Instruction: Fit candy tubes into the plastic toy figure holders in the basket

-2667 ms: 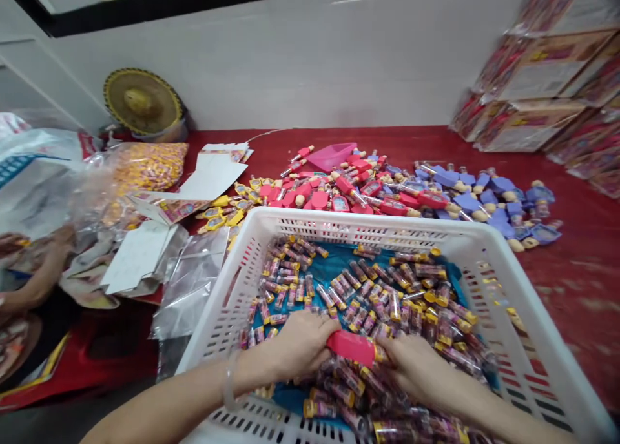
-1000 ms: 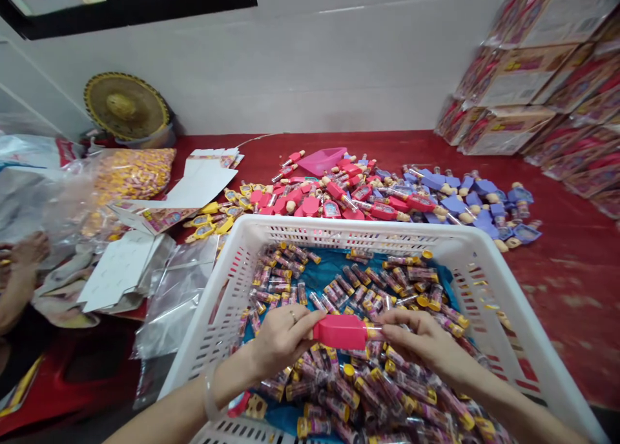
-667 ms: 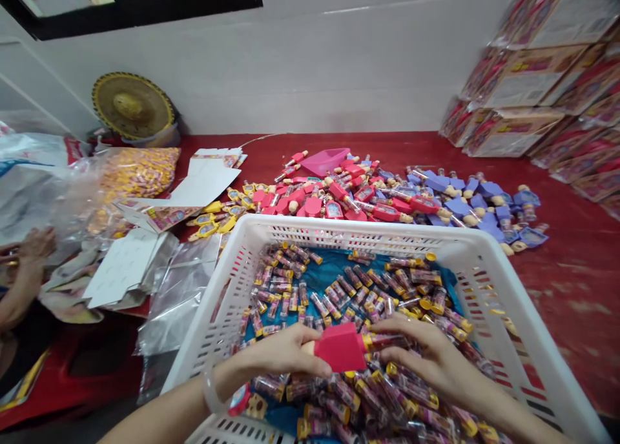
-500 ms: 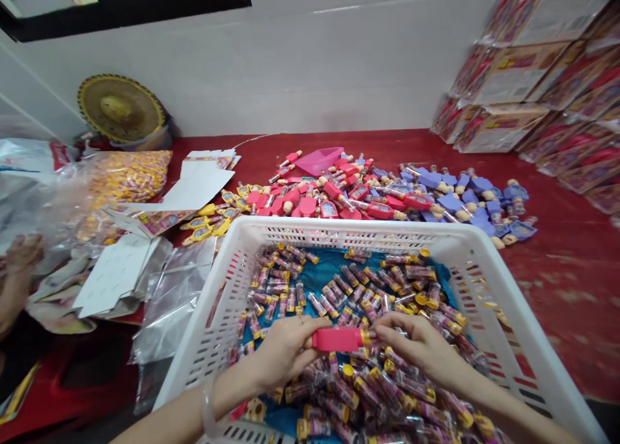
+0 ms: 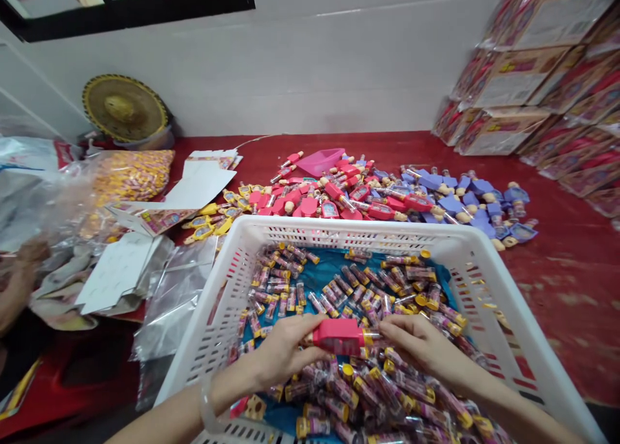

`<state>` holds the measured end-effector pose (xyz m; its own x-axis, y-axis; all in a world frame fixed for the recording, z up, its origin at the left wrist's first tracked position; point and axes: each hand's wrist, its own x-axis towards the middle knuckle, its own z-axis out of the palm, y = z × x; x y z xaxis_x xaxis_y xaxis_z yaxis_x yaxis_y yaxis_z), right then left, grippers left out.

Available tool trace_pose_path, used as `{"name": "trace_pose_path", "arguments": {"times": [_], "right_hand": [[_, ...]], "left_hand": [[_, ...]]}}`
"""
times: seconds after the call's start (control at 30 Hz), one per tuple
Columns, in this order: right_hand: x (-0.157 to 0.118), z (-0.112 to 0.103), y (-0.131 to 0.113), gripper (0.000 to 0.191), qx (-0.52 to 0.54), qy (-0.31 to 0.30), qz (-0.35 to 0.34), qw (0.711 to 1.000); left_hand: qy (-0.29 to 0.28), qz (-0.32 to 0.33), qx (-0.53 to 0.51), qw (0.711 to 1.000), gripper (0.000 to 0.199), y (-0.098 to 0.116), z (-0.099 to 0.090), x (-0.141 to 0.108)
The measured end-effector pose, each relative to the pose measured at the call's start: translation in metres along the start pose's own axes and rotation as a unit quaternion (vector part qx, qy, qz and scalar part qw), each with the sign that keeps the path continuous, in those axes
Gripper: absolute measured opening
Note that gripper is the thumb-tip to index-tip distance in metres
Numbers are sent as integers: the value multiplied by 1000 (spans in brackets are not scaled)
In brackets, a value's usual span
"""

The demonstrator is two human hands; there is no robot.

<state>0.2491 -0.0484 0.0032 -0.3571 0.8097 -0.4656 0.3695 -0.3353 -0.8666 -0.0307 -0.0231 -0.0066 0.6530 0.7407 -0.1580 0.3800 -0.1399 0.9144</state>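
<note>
The left hand [image 5: 281, 360] curls around the end of a pink rectangular plastic piece fitted to a clear tube [image 5: 338, 337], its fingers closed enough to hide that end, while the right hand [image 5: 419, 347] pinches the tube's far end, near a yellow collar, between fingertips and thumb. This piece sits between the hands, just above a heap of clear tubes with yellow caps [image 5: 349, 389] that fills the white perforated plastic crate [image 5: 339, 228] beneath them; a teal liner [image 5: 329, 266] shows through the heap. The tubes' contents are too small to make out, and the crate's near edge runs out of the frame. A clear translucent bangle [image 5: 206, 405] circles the left wrist. Beyond the crate, on the red counter [image 5: 571, 282], lie loose pink pieces [image 5: 310, 205] and purple pieces [image 5: 465, 205], with yellow pieces [image 5: 208, 221] further left. Far left, a co-worker's hand [image 5: 24, 257] is blurred and partly hidden behind crinkled clear plastic bags [image 5: 58, 192], so what it holds cannot be told.
</note>
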Motion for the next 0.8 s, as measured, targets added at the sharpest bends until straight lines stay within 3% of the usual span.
{"name": "trace_pose_path", "arguments": {"times": [0.03,0.1,0.2,0.3,0.37,0.5,0.53,0.6,0.7,0.73,0.8], "right_hand": [[0,0,0,48,-4,-4,-1,1000],[-1,-1,-1,39,-55,21,-55,997],[-6,-3,-2,26,-142,81,-197,967],[-9,-3,-1,26,-157,74,-225,959],[-9,-3,-1,28,-133,63,-159,976],[-7,-2,-4,37,-80,45,-54,994],[-6,-2,-3,37,-89,55,-62,993],[-3,1,2,31,-132,87,-145,977],[-2,6,12,25,-210,135,-326,912],[-3,7,14,26,-224,139,-354,897],[-6,8,14,26,-223,132,-321,911]], "left_hand": [[24,18,30,999,34,-3,2,0],[21,2,9,1000,43,-9,1,2],[-106,-114,-142,978,66,-10,-6,6],[-187,-186,-200,944,49,-3,-14,9],[-156,-169,-167,959,39,2,-15,7],[-26,-33,20,999,31,3,-8,4],[-3,-14,47,999,30,1,-7,3],[-8,-40,10,999,42,-2,-7,4],[-99,-152,-144,973,64,-1,-12,6],[-126,-170,-172,962,61,1,-14,6],[-139,-165,-182,959,46,7,-16,6]]}}
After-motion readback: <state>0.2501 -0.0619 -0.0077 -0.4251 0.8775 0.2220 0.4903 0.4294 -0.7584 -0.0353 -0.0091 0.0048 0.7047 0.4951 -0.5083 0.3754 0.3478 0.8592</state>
